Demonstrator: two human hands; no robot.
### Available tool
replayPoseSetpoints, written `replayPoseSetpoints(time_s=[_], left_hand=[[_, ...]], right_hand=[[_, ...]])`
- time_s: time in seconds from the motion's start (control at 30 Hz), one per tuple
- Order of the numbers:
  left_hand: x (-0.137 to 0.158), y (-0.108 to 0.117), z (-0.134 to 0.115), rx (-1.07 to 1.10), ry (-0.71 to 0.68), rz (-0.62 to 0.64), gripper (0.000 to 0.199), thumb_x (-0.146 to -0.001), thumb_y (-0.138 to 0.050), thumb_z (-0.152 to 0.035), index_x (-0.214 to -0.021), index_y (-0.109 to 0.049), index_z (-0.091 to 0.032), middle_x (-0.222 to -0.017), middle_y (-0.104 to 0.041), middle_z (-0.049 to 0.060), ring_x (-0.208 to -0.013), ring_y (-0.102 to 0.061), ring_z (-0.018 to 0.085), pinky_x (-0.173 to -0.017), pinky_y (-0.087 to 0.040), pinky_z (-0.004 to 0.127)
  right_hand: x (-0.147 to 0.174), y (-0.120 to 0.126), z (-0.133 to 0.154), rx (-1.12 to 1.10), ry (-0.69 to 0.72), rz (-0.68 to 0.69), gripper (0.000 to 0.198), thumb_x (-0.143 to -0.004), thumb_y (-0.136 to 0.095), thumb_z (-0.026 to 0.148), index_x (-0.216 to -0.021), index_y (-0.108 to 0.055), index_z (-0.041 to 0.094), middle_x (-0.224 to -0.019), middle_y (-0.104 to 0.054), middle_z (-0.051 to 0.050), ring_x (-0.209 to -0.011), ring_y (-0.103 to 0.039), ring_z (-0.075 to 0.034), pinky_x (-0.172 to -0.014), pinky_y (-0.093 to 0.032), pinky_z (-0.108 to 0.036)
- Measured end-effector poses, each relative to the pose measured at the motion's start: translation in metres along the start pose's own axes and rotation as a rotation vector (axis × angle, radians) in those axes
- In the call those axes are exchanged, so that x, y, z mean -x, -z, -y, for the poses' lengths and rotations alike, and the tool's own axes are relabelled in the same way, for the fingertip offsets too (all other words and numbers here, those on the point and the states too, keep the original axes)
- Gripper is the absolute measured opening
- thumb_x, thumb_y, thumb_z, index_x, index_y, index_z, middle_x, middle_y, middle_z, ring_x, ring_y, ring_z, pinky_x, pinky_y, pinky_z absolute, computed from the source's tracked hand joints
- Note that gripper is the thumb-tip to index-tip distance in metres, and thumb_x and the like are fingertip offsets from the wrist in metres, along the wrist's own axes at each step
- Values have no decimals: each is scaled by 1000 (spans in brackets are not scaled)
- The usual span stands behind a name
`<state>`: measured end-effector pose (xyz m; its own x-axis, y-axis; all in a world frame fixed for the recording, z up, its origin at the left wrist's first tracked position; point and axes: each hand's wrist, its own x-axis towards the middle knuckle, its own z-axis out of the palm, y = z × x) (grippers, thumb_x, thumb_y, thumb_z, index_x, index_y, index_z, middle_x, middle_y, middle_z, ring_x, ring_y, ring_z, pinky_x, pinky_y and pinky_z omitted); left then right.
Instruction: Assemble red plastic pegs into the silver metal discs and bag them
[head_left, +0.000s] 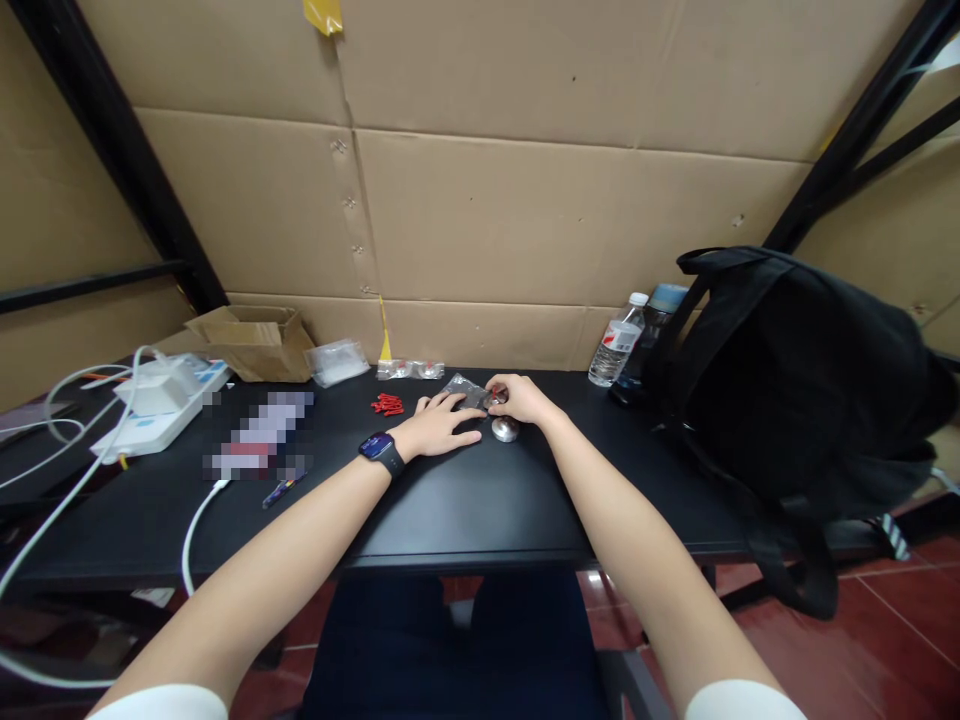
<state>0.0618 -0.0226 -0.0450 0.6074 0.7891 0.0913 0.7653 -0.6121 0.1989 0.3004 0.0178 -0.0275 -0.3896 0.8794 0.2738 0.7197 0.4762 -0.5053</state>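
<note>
Black table [465, 525]: all the work is carried by it; the red pile [387, 404] is taken as landmark.
Left hand [436, 430]: placed palm down just right of the red pile, fingers spread; the grip is opened out, with nothing seen clasped.
Right hand [523, 400]: set farther right of the red pile; the grip is closed around the shiny piece.
Clear bag [466, 388]: found right of the red pile and slightly beyond it, between the hands; judged light, limp and slippery, best taken by an edge; its visible length is slanted from far left to near right.
Domed metal piece [505, 429]: rested right of the red pile, slightly nearer; judged stiff, smooth and easily slid, best pinched at the rim; the rounded side seems turned up, and no long axis is given.
Shiny piece [495, 397]: held right of the red pile, red-marked, partly covered; its facing cannot be told.
</note>
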Motion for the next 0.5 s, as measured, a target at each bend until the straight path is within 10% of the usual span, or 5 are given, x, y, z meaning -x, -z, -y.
replayPoseSetpoints(time_s=[0.5], left_hand=[[-2,0,6,38,-39,-20,53,-98,-39,-68,-145,-52,-47,-161,-40,7,-149,-28,41,-112,-24,67]], right_hand=[[1,-13,10,-237,62,-4,21,-75,-73,5,-92,-73,18,-78,-73,-1,-72,-69,-14,-71,-54,-23]])
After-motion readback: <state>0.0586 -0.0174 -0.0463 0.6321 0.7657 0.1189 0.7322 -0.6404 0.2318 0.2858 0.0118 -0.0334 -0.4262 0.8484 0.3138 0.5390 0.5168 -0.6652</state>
